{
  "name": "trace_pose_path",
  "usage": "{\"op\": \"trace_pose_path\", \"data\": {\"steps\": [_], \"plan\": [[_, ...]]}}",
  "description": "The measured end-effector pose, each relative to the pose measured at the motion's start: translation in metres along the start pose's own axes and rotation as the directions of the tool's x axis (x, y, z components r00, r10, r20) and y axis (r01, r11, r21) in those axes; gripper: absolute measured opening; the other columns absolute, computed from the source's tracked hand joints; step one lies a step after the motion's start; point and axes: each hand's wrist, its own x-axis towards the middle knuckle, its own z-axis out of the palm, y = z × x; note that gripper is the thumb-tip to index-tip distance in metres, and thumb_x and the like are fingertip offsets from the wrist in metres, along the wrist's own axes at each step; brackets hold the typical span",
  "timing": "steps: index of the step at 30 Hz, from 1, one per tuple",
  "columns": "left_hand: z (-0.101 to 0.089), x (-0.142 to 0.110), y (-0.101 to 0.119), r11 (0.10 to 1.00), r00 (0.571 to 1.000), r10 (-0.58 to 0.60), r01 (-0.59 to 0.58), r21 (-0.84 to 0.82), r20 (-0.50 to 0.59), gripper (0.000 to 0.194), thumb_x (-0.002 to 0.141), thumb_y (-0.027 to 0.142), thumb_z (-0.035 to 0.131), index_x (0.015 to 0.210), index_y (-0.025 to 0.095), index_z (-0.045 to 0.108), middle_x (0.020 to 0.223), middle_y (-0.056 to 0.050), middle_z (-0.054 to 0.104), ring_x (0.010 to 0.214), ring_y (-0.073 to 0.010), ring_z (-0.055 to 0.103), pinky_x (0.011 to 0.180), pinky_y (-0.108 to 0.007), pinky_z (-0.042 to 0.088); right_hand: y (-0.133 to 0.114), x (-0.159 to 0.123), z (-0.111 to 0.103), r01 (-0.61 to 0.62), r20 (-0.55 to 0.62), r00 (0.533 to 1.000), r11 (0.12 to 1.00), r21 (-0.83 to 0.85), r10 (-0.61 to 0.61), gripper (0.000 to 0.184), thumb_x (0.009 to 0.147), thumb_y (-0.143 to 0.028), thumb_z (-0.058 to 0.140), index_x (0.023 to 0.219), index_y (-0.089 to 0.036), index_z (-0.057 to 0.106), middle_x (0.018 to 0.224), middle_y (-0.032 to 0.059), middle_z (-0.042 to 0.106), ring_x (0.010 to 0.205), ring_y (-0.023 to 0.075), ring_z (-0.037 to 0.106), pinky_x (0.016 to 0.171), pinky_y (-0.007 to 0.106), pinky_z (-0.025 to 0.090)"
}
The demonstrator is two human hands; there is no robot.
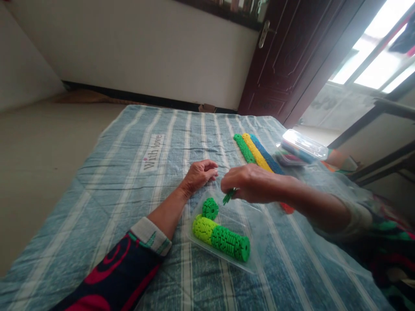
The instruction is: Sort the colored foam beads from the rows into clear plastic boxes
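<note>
My right hand (248, 183) is closed on a few thin green plastic discs (228, 196), held above a clear plastic box (223, 258). Inside the box lies a long stack of notched discs, its left part yellow-green (203, 229) and its right part green (231, 242). Behind it is a short stack of green discs (210, 208). My left hand (199, 177) rests beside the box's far left corner, fingers loosely curled and a little apart, with nothing visible in them.
Green (244, 148), yellow (257, 151) and blue (267, 155) disc rows lie beyond my right hand. An orange-red end (287, 208) shows under my forearm. A clear lidded container (304, 147) stands farther right. Striped cloth (129, 207) covers the surface.
</note>
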Motion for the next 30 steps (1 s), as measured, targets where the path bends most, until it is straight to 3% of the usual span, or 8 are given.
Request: {"op": "trace_pose_path", "data": {"steps": [3, 6, 14, 25, 30], "plan": [[0.000, -0.001, 0.002, 1.000, 1.000, 0.000, 0.000, 0.013, 0.003, 0.011, 0.073, 0.019, 0.066, 0.084, 0.016, 0.066, 0.067, 0.001, 0.068, 0.054, -0.0110, 0.061, 0.058, -0.025, 0.052, -0.022, 0.012, 0.015, 0.138, 0.089, 0.988, 0.986, -0.093, -0.129, 0.019, 0.082, 0.000, 0.055, 0.081, -0.018, 0.059, 0.078, 0.0003, 0.061, 0.070, 0.0121, 0.048, 0.059, 0.029, 0.026], [0.001, -0.001, 0.002, 1.000, 1.000, -0.003, 0.003, 0.021, 0.005, 0.010, 0.074, 0.017, 0.065, 0.084, 0.016, 0.066, 0.067, 0.001, 0.068, 0.053, -0.0112, 0.061, 0.056, -0.025, 0.050, -0.029, 0.018, 0.028, 0.214, 0.147, 0.971, 0.961, -0.177, -0.190, 0.022, 0.085, 0.001, 0.049, 0.086, -0.017, 0.061, 0.078, 0.0019, 0.063, 0.067, 0.0131, 0.047, 0.057, 0.030, 0.024], [0.002, -0.002, 0.002, 1.000, 1.000, -0.009, 0.009, 0.012, 0.006, 0.010, 0.074, 0.016, 0.064, 0.084, 0.016, 0.065, 0.066, 0.001, 0.067, 0.053, -0.0111, 0.061, 0.057, -0.025, 0.051, -0.034, 0.019, 0.037, 0.221, 0.151, 0.972, 0.927, -0.305, -0.182, 0.014, 0.094, -0.010, 0.053, 0.089, -0.016, 0.064, 0.078, 0.0031, 0.062, 0.068, 0.0145, 0.048, 0.054, 0.030, 0.024], [0.002, -0.003, 0.004, 1.000, 1.000, -0.001, 0.001, 0.017, -0.004, 0.013, 0.072, 0.020, 0.065, 0.084, 0.016, 0.066, 0.067, 0.000, 0.068, 0.055, -0.0120, 0.062, 0.058, -0.026, 0.052, -0.024, 0.008, 0.047, 0.212, -0.004, 0.976, 0.949, -0.234, -0.219, 0.018, 0.093, -0.005, 0.046, 0.089, -0.016, 0.059, 0.081, 0.0036, 0.056, 0.070, 0.0147, 0.042, 0.050, 0.030, 0.022], [0.002, -0.003, 0.002, 1.000, 1.000, -0.004, 0.004, 0.009, -0.006, 0.013, 0.072, 0.020, 0.066, 0.084, 0.016, 0.066, 0.066, 0.000, 0.069, 0.054, -0.0115, 0.061, 0.059, -0.026, 0.053, -0.018, -0.008, 0.048, 0.104, -0.133, 0.981, 0.964, -0.245, -0.140, 0.021, 0.095, -0.006, 0.042, 0.088, -0.016, 0.059, 0.082, 0.0043, 0.055, 0.071, 0.0152, 0.042, 0.056, 0.031, 0.030]]}}
